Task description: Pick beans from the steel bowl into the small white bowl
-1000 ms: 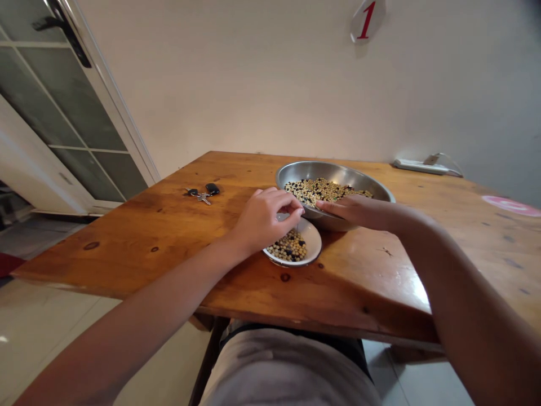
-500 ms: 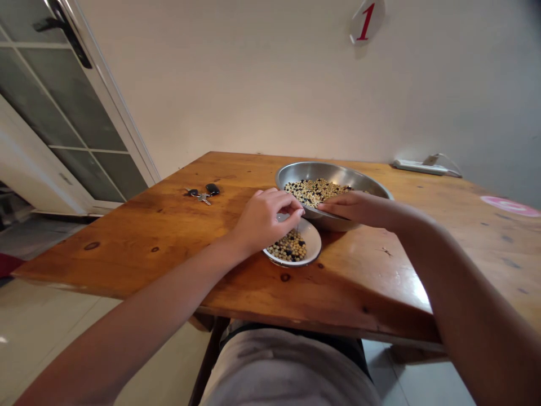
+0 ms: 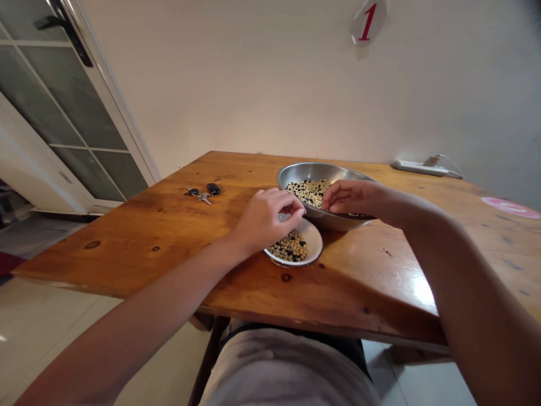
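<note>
A steel bowl (image 3: pixel 304 171) of mixed pale and black beans (image 3: pixel 310 192) stands on the wooden table (image 3: pixel 177 225). In front of it sits a small white dish (image 3: pixel 315 242) with more beans. My left hand (image 3: pixel 264 217) hovers over the dish's near-left rim, fingertips pinched together; what they hold is too small to see. My right hand (image 3: pixel 353 198) reaches over the steel bowl's front rim, fingers curled and pressed together above the beans.
A bunch of keys with a black fob (image 3: pixel 203 193) lies left of the bowl. A white power strip (image 3: pixel 416 166) lies at the table's far right by the wall, and a pink round mark (image 3: pixel 511 206) is near the right edge. A glass door (image 3: pixel 54 113) stands at left.
My right hand has lifted from the bowl's front rim and moved up and back over the beans, fingers curling in. My left hand has stayed over the dish.
</note>
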Tool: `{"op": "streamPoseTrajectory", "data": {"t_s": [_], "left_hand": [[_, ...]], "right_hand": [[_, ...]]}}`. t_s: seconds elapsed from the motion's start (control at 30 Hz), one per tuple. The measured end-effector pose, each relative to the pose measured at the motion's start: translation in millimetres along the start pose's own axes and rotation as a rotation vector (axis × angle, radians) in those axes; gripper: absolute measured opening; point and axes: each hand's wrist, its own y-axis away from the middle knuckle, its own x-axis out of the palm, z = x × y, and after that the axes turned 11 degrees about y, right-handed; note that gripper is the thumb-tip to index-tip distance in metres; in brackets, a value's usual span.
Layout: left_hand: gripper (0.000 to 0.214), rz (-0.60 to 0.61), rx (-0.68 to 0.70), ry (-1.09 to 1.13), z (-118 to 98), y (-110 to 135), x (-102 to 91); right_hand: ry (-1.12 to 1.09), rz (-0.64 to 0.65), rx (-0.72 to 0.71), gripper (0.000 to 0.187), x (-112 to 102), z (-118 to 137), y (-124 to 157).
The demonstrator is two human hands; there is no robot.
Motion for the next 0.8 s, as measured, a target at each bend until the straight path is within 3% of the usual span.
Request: {"op": "streamPoseTrajectory", "data": {"t_s": [0.2,0.37,0.53,0.8], "left_hand": [[0.011,0.012,0.004,-0.002,-2.0,-0.4,-0.1],[0.009,0.025,0.03,-0.038,-2.3,0.1,-1.7],[0.009,0.012,0.047,-0.052,-1.5,1.0,-1.7],[0.015,-0.004,0.053,-0.091,-1.3,1.7,-1.1]], "right_hand": [[-0.191,-0.059,-0.073,0.025,3.2,0.6,-1.2],[-0.397,-0.093,-0.197,0.028,18.1,8.9,-5.8],[-0.465,-0.169,-0.297,0.028,34.3,18.0,-9.0],[-0.492,-0.205,-0.324,0.029,42.2,20.8,-11.5]]}}
